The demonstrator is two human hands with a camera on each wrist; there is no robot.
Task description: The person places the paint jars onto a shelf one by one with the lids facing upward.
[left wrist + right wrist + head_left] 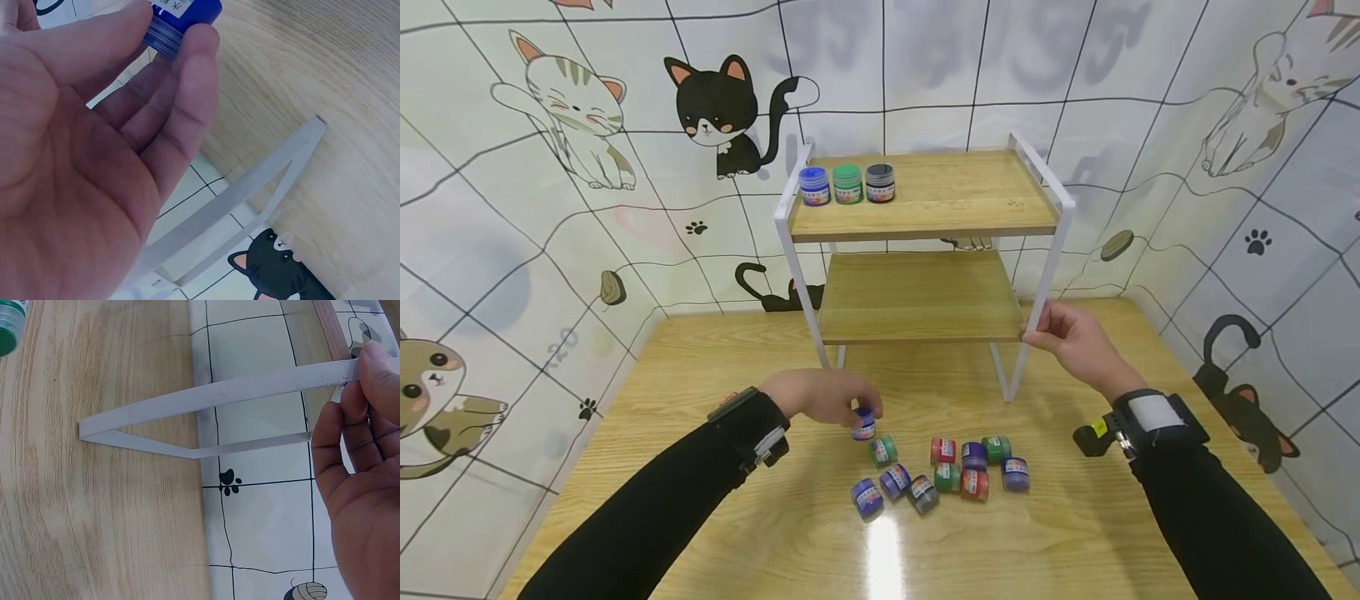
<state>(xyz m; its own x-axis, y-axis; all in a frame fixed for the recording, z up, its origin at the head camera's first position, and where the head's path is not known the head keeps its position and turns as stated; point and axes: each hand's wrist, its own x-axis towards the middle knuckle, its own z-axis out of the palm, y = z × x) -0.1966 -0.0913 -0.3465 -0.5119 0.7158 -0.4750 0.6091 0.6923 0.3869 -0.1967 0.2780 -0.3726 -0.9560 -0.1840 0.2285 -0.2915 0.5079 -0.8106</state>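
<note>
My left hand pinches a small blue paint jar between thumb and fingers, just in front of the shelf's left leg. The right hand grips the white frame of the two-tier shelf at its right front leg, thumb on one side and fingers on the other, level with the lower board. Close below the left hand lies a green jar, tipped over. On the upper board, a blue jar, a green jar and a black jar stand in a row at the left.
Several more jars lie on the wooden table in front of the shelf, among them a red jar, a dark jar and a purple jar. A cat-patterned sheet covers the walls behind and beside the table.
</note>
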